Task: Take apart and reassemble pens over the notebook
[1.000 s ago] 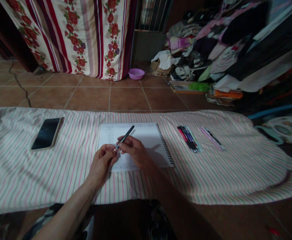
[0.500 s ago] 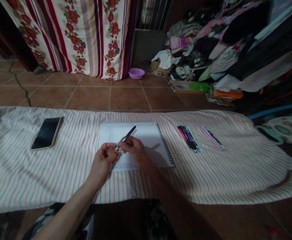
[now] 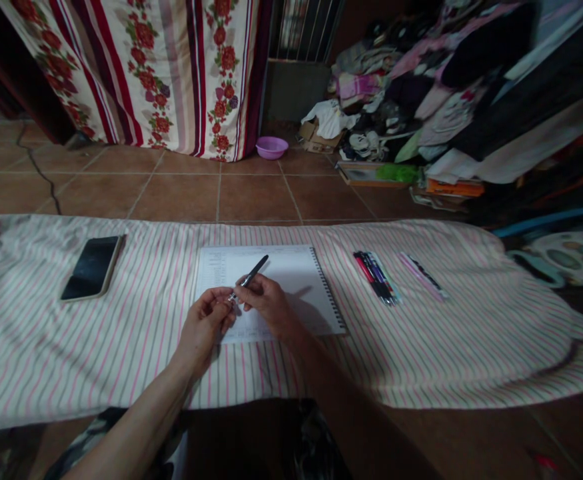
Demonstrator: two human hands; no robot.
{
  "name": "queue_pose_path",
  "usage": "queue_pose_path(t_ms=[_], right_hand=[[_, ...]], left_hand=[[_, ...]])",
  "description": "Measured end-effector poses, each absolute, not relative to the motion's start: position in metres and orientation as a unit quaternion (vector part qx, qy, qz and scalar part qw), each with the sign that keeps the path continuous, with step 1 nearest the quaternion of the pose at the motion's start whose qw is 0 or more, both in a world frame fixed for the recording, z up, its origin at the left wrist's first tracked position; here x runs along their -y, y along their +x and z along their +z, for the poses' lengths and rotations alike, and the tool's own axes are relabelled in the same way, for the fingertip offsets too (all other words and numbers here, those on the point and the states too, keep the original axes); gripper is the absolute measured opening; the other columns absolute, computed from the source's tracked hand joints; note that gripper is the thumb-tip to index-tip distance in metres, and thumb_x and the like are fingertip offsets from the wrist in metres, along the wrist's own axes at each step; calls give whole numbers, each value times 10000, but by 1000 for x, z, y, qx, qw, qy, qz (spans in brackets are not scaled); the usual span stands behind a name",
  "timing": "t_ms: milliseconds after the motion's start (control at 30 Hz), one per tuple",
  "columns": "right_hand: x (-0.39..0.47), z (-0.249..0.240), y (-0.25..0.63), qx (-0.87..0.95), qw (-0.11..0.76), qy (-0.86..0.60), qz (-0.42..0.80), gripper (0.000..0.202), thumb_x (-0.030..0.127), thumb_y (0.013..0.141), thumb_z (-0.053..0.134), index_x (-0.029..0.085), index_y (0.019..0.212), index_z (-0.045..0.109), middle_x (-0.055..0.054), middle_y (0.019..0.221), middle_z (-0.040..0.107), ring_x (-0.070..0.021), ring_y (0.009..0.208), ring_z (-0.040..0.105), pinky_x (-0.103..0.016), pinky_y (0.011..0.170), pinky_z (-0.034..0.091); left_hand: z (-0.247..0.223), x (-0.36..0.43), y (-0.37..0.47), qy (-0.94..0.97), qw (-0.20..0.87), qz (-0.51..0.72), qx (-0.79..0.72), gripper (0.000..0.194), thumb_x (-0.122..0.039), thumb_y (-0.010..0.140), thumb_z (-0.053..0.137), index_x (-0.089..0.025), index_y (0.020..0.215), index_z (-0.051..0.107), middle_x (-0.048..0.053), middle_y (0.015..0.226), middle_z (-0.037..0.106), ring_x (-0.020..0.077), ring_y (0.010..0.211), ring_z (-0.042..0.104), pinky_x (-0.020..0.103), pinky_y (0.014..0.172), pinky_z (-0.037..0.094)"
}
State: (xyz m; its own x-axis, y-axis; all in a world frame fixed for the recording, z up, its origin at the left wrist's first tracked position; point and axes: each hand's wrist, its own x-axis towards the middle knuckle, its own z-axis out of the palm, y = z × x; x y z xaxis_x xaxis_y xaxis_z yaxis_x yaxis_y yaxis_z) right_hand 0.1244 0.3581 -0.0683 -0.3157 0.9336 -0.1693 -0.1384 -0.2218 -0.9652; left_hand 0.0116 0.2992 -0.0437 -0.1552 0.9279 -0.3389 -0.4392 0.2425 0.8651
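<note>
A black pen point(image 3: 255, 269) slants up to the right above a spiral notebook point(image 3: 291, 257), its dark end pointing away from me. My right hand point(image 3: 266, 300) grips it around the middle with thumb and fingers. At the pen's lower, silvery end, my left hand point(image 3: 211, 317) is closed in a pinch; its fingertips hide much of that end. Both hands hover over the notebook's lower left part. The open white page carries printed lines and small text along its left and top edges, and the black spiral runs down the right side.
A striped cloth point(image 3: 156, 360) covers the low surface. A phone point(image 3: 92, 268) lies at left. To the right lie a bundle of pens point(image 3: 376, 279) and a pink pen point(image 3: 418, 277) beside a dark one. Beyond are a floral curtain point(image 3: 181, 80), a purple basin point(image 3: 272, 148) and piled clothes.
The pen and my right hand have shifted very slightly down and left. Both hands keep their hold on the pen; everything else lies as before.
</note>
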Motion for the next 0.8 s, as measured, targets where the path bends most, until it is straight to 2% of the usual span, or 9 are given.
queue_pose_path(t_ms=[200,433,700,800], right_hand=[[-355,-60,128,448,404,-403,688,275,341,626,677,158,807,583,6,634,614,-104,561,570,-218,495,420],[-356,-58,129,426,413,-422,685,265,392,671,636,148,762,585,-38,789,637,-94,595,578,-203,490,402],[-356,-59,129,439,402,-395,700,295,365,620,685,162,807,581,-4,697,624,-101,572,574,-208,476,382],[-356,-60,129,445,396,-400,697,294,321,603,703,173,825,581,-1,722,635,-102,587,568,-205,473,373]], left_hand=[[-46,-300,11,227,601,566,-517,252,-260,633,694,-131,816,577,-4,561,574,73,455,467,187,430,312],[-47,-299,11,245,603,560,-514,234,-252,655,680,-125,821,574,8,593,602,77,491,496,196,475,357],[-46,-300,12,238,600,567,-511,229,-253,632,689,-127,792,582,14,591,612,84,509,520,189,474,365],[-46,-301,12,237,595,575,-509,232,-251,627,691,-124,791,585,17,597,620,76,486,507,184,456,358]])
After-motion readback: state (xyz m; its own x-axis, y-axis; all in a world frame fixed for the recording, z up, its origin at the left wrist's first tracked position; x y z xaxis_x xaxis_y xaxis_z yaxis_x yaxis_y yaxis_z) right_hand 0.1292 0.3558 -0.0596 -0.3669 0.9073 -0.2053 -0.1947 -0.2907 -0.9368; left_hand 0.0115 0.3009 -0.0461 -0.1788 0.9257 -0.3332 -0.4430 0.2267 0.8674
